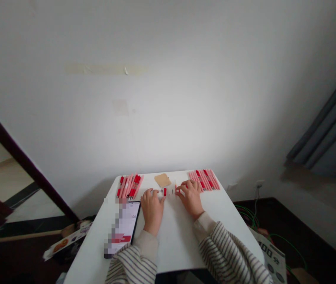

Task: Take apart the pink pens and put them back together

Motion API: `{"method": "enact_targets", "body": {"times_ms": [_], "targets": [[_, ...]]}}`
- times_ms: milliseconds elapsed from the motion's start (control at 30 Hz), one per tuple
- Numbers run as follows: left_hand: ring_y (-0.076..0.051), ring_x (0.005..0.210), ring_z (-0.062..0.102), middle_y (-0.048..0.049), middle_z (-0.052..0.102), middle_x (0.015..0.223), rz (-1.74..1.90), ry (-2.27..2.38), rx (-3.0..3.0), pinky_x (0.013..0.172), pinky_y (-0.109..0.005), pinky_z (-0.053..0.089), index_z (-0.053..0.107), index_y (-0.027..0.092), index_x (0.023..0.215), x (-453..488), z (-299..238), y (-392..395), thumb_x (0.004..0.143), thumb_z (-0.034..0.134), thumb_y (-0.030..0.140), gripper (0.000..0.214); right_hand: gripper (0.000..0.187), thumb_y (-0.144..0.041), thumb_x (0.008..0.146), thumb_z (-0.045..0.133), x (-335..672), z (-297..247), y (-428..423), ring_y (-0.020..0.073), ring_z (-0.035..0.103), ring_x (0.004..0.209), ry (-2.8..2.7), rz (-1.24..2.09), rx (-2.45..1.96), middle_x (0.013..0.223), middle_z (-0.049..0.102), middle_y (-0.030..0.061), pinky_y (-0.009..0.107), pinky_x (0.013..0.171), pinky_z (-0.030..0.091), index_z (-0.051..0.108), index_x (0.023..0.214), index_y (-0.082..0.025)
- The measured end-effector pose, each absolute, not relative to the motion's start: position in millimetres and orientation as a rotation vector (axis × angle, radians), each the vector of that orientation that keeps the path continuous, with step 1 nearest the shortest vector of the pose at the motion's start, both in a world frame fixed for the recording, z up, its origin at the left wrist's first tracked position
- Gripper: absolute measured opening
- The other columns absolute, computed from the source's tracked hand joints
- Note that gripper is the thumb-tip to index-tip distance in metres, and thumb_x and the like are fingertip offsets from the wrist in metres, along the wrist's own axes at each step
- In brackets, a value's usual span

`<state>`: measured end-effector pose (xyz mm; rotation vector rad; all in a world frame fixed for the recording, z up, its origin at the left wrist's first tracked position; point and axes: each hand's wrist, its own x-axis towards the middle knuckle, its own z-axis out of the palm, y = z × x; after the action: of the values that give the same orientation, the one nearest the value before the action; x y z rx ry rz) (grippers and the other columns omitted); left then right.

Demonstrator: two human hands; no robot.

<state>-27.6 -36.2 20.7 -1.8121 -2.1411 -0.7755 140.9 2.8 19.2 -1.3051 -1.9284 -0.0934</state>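
Both my hands rest on a small white table near its far edge. My left hand is curled, its fingertips pinching a small piece with a red end. My right hand is also curled, fingers closed on a thin pale pen part with red on it. The two pieces almost meet between the hands. A pile of pink and red pens lies at the far left of the table. A second row of pink and red pens lies at the far right, just beyond my right hand.
A phone with a lit screen lies left of my left arm. A tan square pad sits at the table's far edge against the white wall. Grey curtain hangs at right. Green cables and printed bags lie on the dark floor.
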Motion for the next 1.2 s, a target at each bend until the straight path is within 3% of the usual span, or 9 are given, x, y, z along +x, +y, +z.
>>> {"method": "enact_targets", "body": {"times_ms": [167,333,967,1200], "targets": [[-0.024,0.11,0.051,-0.0134,0.058,0.118,-0.698,-2.077,-1.844,0.093,-0.038,0.041,0.053,0.014,0.116,-36.2,8.8,-36.1,0.085,0.053,0.038,0.039,0.025,-0.027,0.085,0.06,164.5,14.4,11.6,0.0253,0.044,0.109,-1.94,-0.208,-1.376,0.108,0.061,0.0056,0.046,0.101,0.027,0.064,0.11,-0.026],[-0.026,0.112,0.05,-0.0136,0.057,0.12,-0.59,-2.068,-1.851,0.095,-0.04,0.039,0.058,0.016,0.112,-40.9,2.7,-36.2,0.088,0.046,0.04,0.036,0.033,-0.029,0.083,0.06,182.3,6.0,13.4,0.0257,0.044,0.109,-1.988,-0.241,-1.414,0.109,0.061,0.0066,0.042,0.097,0.031,0.061,0.115,-0.024],[-0.026,0.111,0.048,-0.012,0.056,0.119,-0.594,-2.114,-1.844,0.092,-0.04,0.037,0.059,0.018,0.112,-37.8,4.5,-36.1,0.087,0.046,0.038,0.034,0.02,-0.027,0.086,0.057,179.1,2.1,11.9,0.0229,0.046,0.104,-1.915,-0.106,-1.443,0.104,0.063,0.005,0.039,0.096,0.029,0.067,0.103,-0.025],[-0.026,0.111,0.048,-0.0123,0.056,0.12,-0.587,-2.104,-1.828,0.093,-0.04,0.037,0.058,0.017,0.113,-33.1,7.2,-37.2,0.087,0.046,0.039,0.035,0.017,-0.026,0.084,0.06,155.1,12.3,5.8,0.0225,0.047,0.106,-2.05,-0.114,-1.374,0.103,0.064,0.0036,0.047,0.103,0.022,0.067,0.099,-0.028]]}}
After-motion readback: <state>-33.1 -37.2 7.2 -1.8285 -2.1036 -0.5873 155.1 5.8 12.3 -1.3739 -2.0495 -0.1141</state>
